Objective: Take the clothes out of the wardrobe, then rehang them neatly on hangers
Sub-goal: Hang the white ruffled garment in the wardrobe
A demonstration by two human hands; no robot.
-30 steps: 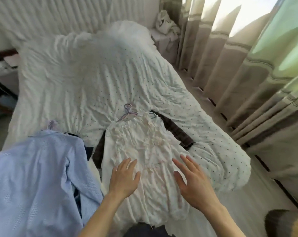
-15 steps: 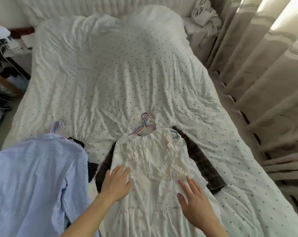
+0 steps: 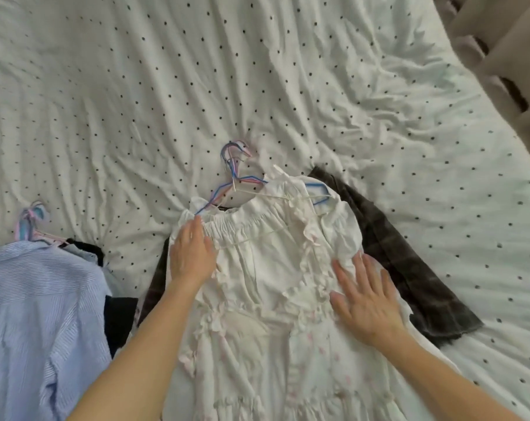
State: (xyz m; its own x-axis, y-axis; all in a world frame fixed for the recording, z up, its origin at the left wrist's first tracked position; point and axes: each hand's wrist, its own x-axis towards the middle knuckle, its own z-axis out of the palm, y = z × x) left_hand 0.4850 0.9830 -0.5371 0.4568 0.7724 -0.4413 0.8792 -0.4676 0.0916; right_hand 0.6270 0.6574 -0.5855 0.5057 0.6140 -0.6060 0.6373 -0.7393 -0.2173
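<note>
A white ruffled dress (image 3: 266, 268) lies flat on the bed, its neckline on a bunch of blue and pink wire hangers (image 3: 236, 174). A dark plaid garment (image 3: 409, 262) lies under it, sticking out to the right. My left hand (image 3: 192, 253) rests palm down on the dress's left shoulder, fingertips at the neckline. My right hand (image 3: 365, 302) lies flat, fingers spread, on the dress's right side below the sleeve. Neither hand grips anything. A blue striped shirt (image 3: 36, 323) on pink and blue hangers (image 3: 32, 221) lies at the left.
The bed carries a rumpled white sheet with black dots (image 3: 197, 86). A dark garment (image 3: 118, 317) shows between the shirt and the dress. Beige curtains (image 3: 507, 50) hang at the upper right beside the bed.
The view has tilted down and closer to the bed. Both hands slid up the dress toward its neckline, the left reaching the shoulder, the right moving up the right side.
</note>
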